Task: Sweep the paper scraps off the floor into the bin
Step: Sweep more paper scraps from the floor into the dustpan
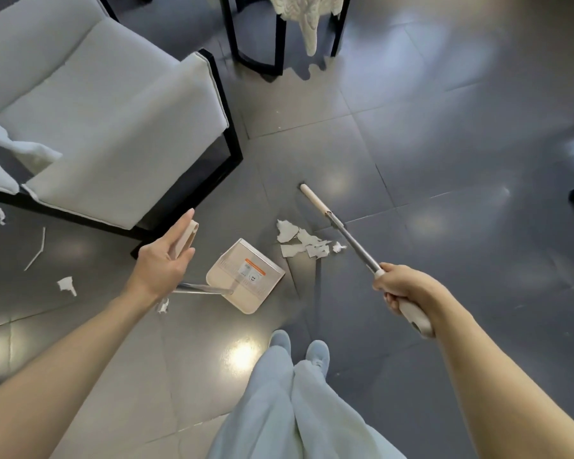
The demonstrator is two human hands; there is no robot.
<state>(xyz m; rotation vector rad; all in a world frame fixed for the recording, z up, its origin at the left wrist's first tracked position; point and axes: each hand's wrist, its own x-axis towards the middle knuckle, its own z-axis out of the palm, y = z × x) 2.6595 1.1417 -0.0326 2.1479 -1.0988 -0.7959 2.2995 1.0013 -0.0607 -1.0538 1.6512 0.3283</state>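
A pile of torn white paper scraps (300,242) lies on the grey tiled floor just right of a beige dustpan (246,276). The pan rests on the floor with its mouth toward the pile. My left hand (166,260) holds the beige top grip of the dustpan's long handle loosely, fingers stretched along it. My right hand (400,289) is closed around the broom's handle (352,241). The shaft passes over the right edge of the pile, and its far end (307,190) is down at the floor beyond it. More scraps (67,285) lie to the left. No separate bin is in view.
A grey armchair (106,104) on a black frame stands at the upper left, close to the dustpan. A black stool (279,34) draped with a white cloth stands at the top. A scrap (163,306) lies under my left wrist. My feet (299,351) are just behind the pan.
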